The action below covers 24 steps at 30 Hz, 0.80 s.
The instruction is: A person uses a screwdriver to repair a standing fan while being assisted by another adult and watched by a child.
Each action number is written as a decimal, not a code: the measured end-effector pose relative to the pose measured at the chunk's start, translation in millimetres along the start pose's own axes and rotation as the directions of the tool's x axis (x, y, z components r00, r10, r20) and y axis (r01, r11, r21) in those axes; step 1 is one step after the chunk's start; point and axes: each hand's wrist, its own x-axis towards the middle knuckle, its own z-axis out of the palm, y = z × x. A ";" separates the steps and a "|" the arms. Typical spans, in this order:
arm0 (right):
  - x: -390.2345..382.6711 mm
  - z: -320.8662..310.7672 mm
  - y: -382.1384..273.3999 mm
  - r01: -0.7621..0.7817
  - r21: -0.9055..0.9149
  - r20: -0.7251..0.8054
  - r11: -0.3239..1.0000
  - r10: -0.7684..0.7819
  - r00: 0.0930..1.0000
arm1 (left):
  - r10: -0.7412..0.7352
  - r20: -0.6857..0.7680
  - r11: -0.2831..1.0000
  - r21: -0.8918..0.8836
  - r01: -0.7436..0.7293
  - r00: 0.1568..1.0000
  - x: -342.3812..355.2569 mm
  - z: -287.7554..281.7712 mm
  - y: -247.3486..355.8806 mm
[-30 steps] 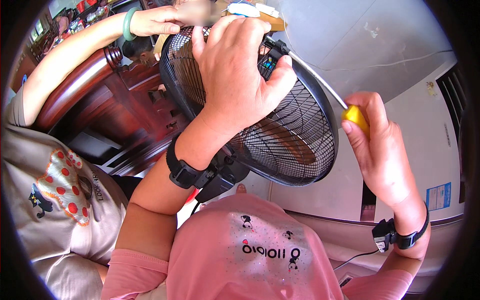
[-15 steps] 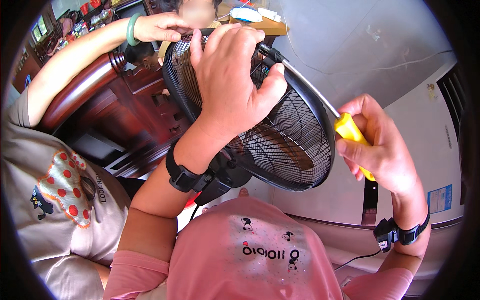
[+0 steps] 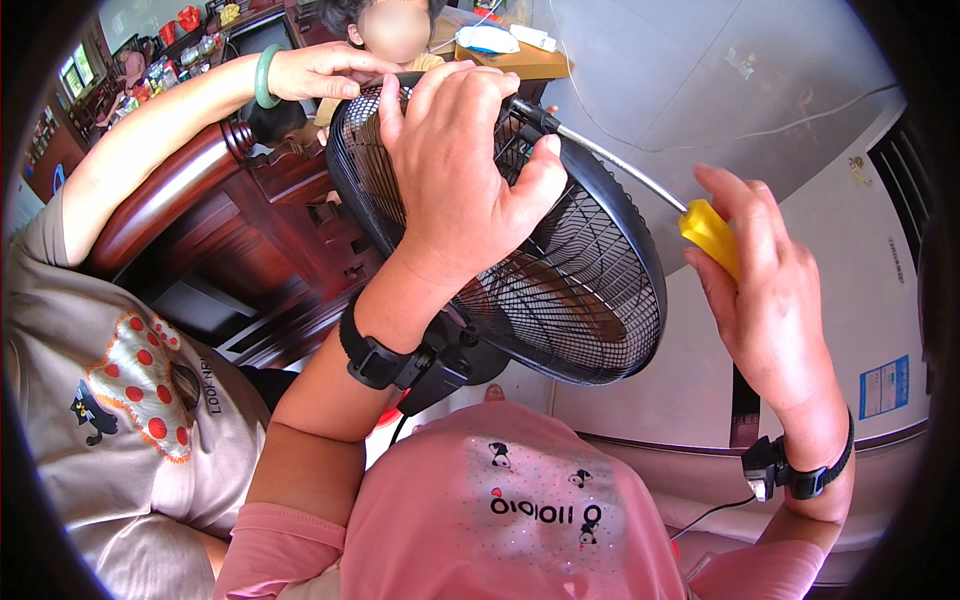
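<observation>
A black electric fan (image 3: 590, 310) with a wire grille and dark blades stands tilted in front of me. Over its upper rim lies my left hand (image 3: 450, 175), its fingers curled onto the guard and its thumb beside a black clip (image 3: 538, 117). The steel shaft of a yellow-handled screwdriver (image 3: 708, 232) runs to that clip; the tip's exact seat is too small to make out. My right hand (image 3: 768, 300) is loosely around the handle, fingers partly spread. At the rim's left, another person's hand (image 3: 322, 73), with a green bangle on the wrist, rests on the fan.
A carved dark-wood chair (image 3: 170, 215) stands behind the fan at left, beside the other person's grey shirt (image 3: 150, 370). Further back are a child (image 3: 285, 118), another person and a small table (image 3: 535, 62). A white appliance (image 3: 810, 260) is on the right.
My right hand has loosened on the screwdriver's handle, its fingers spreading and lifting. The handle has turned and shifted slightly right. My left hand stays on the fan's rim.
</observation>
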 end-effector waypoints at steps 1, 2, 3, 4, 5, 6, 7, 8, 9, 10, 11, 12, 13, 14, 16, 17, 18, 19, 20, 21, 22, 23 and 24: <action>-0.7 -1.3 0.6 -0.029 0.069 -0.034 0.997 0.031 0.999 | 0.004 -0.006 1.000 -0.010 -0.004 1.000 0.5 0.5 0.6; -0.4 -3.4 3.1 -0.028 0.069 -0.030 0.997 0.030 0.999 | 0.008 -0.012 1.000 -0.021 -0.008 1.000 1.1 0.9 1.1; -0.6 -5.4 7.1 0.058 0.041 -0.068 0.997 -0.056 0.996 | 0.006 -0.009 1.000 -0.022 -0.006 1.000 1.5 1.4 1.5; -0.9 -6.3 10.9 0.143 0.009 -0.103 0.990 -0.141 0.985 | 0.017 -0.012 1.000 -0.012 -0.017 1.000 2.0 1.8 1.9; -1.5 -5.9 13.7 0.175 -0.105 -0.102 0.979 -0.186 0.977 | 0.028 -0.015 1.000 -0.002 -0.028 1.000 1.9 2.7 1.8; -1.5 -7.1 14.5 0.175 -0.103 -0.100 0.979 -0.185 0.978 | 0.026 -0.013 1.000 -0.002 -0.026 1.000 2.1 3.8 0.6; -1.3 -10.0 14.8 0.176 -0.201 -0.067 0.964 -0.192 0.979 | 0.032 -0.017 0.999 -0.001 -0.032 0.999 2.4 5.0 -0.8; -1.1 -12.3 15.5 0.178 -0.297 -0.034 0.938 -0.197 0.980 | 0.038 -0.022 0.999 0.000 -0.038 0.999 2.3 5.7 -1.5; -1.4 -12.7 16.6 0.177 -0.295 -0.033 0.939 -0.196 0.980 | 0.038 -0.019 0.999 0.000 -0.038 0.999 1.5 5.8 -1.7; -1.8 -12.9 18.0 0.178 -0.354 0.010 0.918 -0.187 0.982 | 0.040 -0.014 0.999 0.011 -0.039 0.999 1.4 5.4 -1.3; -2.2 -12.0 18.7 0.181 -0.411 0.052 0.894 -0.175 0.983 | 0.041 -0.009 0.999 0.023 -0.041 0.999 1.3 5.1 -1.0; -4.1 -10.6 18.2 0.181 -0.410 0.054 0.894 -0.175 0.983 | 0.040 -0.008 0.999 0.023 -0.039 0.999 1.4 6.1 0.0; -7.2 -8.6 17.1 0.174 -0.447 0.070 0.878 -0.159 0.985 | 0.041 -0.014 0.999 0.021 -0.041 0.999 1.5 7.4 0.9; -9.7 -7.3 16.1 0.167 -0.483 0.086 0.860 -0.143 0.986 | 0.043 -0.019 0.999 0.020 -0.043 0.999 1.7 8.0 1.8; -10.9 -7.4 13.2 0.147 -0.463 0.088 0.874 -0.120 0.989 | 0.004 0.022 1.000 0.022 -0.004 1.000 1.2 4.0 8.6; -11.0 -7.4 12.4 0.126 -0.444 0.090 0.887 -0.096 0.991 | -0.035 0.062 0.999 0.026 0.034 0.997 0.8 3.0 11.0; -10.5 -4.6 12.7 0.129 -0.443 0.089 0.887 -0.100 0.991 | -0.036 0.060 0.999 0.029 0.034 0.998 0.9 3.7 10.2; -10.3 0.0 13.5 0.088 -0.254 0.051 0.963 -0.077 0.996 | -0.016 0.028 1.000 0.013 0.016 0.999 1.0 5.6 8.8; -9.8 2.3 13.6 0.049 -0.054 0.019 0.997 -0.048 0.999 | 0.003 -0.005 1.000 -0.004 -0.003 1.000 1.1 6.4 7.8; -9.9 1.5 12.6 0.050 -0.055 0.021 0.997 -0.049 0.999 | 0.000 -0.005 1.000 -0.004 0.000 1.000 0.8 7.0 8.0; -10.1 -0.5 10.2 -0.110 0.203 0.121 0.973 0.087 0.989 | 0.002 -0.012 1.000 -0.011 -0.002 1.000 0.5 7.5 8.2; -9.5 -3.2 8.5 -0.283 0.425 0.249 0.860 0.190 0.950 | 0.003 -0.019 1.000 -0.019 -0.003 1.000 0.1 8.1 8.2; -5.2 -9.1 8.5 -0.283 0.426 0.251 0.859 0.188 0.950 | 0.001 -0.019 1.000 -0.017 -0.001 1.000 -0.1 7.6 7.8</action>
